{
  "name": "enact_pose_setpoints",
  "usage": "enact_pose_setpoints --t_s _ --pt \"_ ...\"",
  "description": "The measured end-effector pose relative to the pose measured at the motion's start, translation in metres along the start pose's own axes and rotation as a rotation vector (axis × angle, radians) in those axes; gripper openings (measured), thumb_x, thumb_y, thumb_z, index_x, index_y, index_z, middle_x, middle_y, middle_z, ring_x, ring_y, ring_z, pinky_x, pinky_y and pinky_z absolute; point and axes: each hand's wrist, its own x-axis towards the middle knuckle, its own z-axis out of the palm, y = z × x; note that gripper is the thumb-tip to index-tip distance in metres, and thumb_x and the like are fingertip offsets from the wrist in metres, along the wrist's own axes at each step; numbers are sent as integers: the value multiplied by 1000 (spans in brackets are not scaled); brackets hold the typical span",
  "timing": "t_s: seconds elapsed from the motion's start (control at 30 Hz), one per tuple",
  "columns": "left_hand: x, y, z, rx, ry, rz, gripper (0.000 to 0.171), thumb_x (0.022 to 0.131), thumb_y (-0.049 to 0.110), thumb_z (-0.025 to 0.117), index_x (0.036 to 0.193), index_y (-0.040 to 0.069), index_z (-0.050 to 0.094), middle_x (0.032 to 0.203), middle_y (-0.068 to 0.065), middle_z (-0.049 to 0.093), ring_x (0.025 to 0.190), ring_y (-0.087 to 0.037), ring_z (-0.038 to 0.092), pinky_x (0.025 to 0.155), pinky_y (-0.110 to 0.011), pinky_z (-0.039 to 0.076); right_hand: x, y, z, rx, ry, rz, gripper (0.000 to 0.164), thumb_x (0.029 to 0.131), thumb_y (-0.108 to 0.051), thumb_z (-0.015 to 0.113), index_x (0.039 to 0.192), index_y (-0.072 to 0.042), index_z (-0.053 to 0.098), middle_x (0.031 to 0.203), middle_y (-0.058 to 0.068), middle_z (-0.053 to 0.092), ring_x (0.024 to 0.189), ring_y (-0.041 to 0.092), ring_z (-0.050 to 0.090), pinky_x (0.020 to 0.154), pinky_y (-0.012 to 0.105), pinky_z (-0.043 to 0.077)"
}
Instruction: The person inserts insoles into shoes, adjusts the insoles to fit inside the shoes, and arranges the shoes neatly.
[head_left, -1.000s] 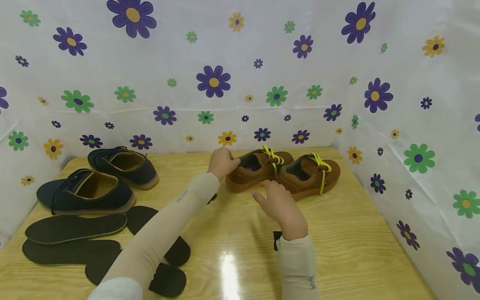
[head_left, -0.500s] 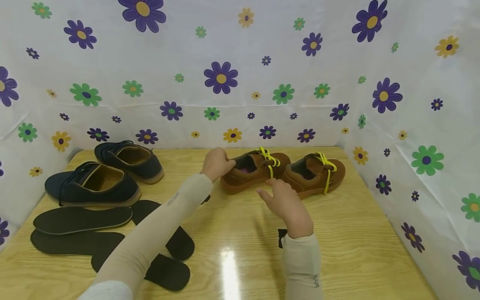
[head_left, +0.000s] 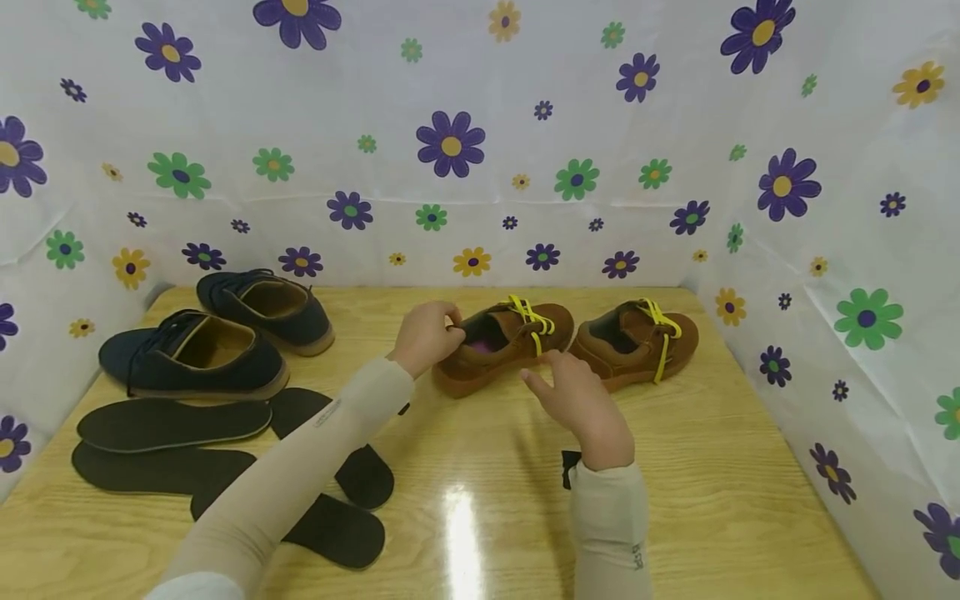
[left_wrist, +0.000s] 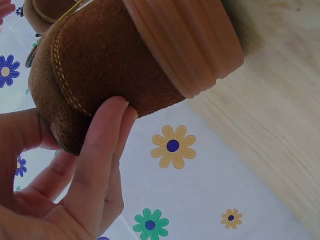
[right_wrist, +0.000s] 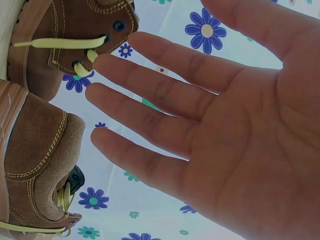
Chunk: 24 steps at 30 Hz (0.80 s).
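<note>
My left hand pinches the heel collar of a brown suede shoe with yellow laces. In the left wrist view, thumb and fingers sit on either side of that shoe's heel, and its sole looks raised at the back. A pinkish-purple patch shows inside the shoe. Its mate, a second brown shoe, stands to the right with a narrow gap between them. Near both shoes is my right hand, fingers straight and spread in the right wrist view, holding nothing. It partly covers the near side of the shoes in the head view.
A pair of navy lace-up shoes stands at the left of the wooden table. In front of them lie several black insoles, some overlapping, partly hidden by my left arm. A white flowered cloth closes off the back and right side.
The left brown shoe has been drawn to the left and slightly nearer by my left hand, widening the gap to its mate. The head view has shifted a little. My right hand stays open.
</note>
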Motion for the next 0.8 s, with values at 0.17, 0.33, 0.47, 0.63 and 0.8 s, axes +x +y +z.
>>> enact_pose_setpoints --t_s 0.17,0.33,0.47,0.63,0.8 --pt "-12 -6 -5 -24 -7 -9 18 85 8 59 92 3 75 104 -12 69 77 -22 52 72 -36 45 1 0 0 8 1 -7 56 100 -33 52 139 8 51 139 23 52 127 42 49 103 53 37" --pt "-26 -9 -10 -26 -9 -38 20 85 9 60 95 2 76 106 -13 70 77 -21 52 73 -35 45 3 1 0 9 -12 -9 56 100 -33 52 140 6 51 140 22 51 129 41 48 104 53 37" --pt "-37 -10 -13 -22 -6 -33 23 85 8 59 98 3 77 100 -11 71 65 -17 44 65 -32 39 3 2 0 15 -19 -3 56 101 -33 51 142 5 49 142 22 50 131 41 46 105 53 36" --pt "-50 -14 -16 2 2 -14 25 84 5 55 90 4 79 93 -9 72 57 -13 38 61 -30 34 1 2 -3 4 -26 -4 58 101 -33 49 142 7 48 142 24 49 131 42 45 105 53 35" --pt "-63 -14 -17 12 10 -8 21 81 4 55 77 5 76 70 -3 63 58 -14 44 62 -30 36 -1 1 -4 0 -34 -9 58 102 -33 48 142 9 47 142 25 48 131 42 45 105 53 35"
